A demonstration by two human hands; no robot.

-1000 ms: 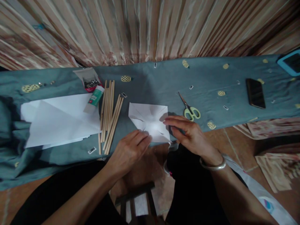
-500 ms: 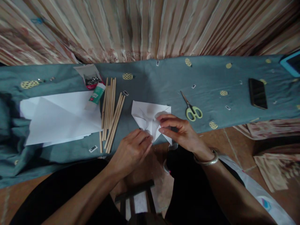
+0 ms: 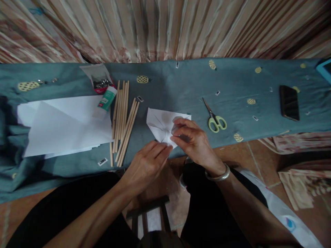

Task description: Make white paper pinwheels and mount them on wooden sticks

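A small white sheet of paper (image 3: 159, 120) with several creases and folded-in parts lies at the table's near edge. My left hand (image 3: 150, 162) pinches its near corner between thumb and fingers. From the right, my right hand (image 3: 192, 139) grips a folded flap close to the sheet's middle, its fingers curled over the paper. The right part of the sheet is hidden beneath that hand. Left of the paper lie several thin wooden sticks (image 3: 126, 134). Green-handled scissors (image 3: 214, 119) rest to the right, blades pointing away from me.
A stack of white paper (image 3: 67, 127) lies on the left, with a green-and-white glue stick (image 3: 106, 100) over its corner. Behind it stands an open box of metal pieces (image 3: 101, 84). A phone (image 3: 289, 102) lies far right on the teal tablecloth (image 3: 181, 89); a pleated curtain (image 3: 155, 31) hangs behind.
My right hand has moved left toward my left hand, bringing the right-hand flap of the paper inward. My left hand stays at the near corner. The whole view has shifted slightly.
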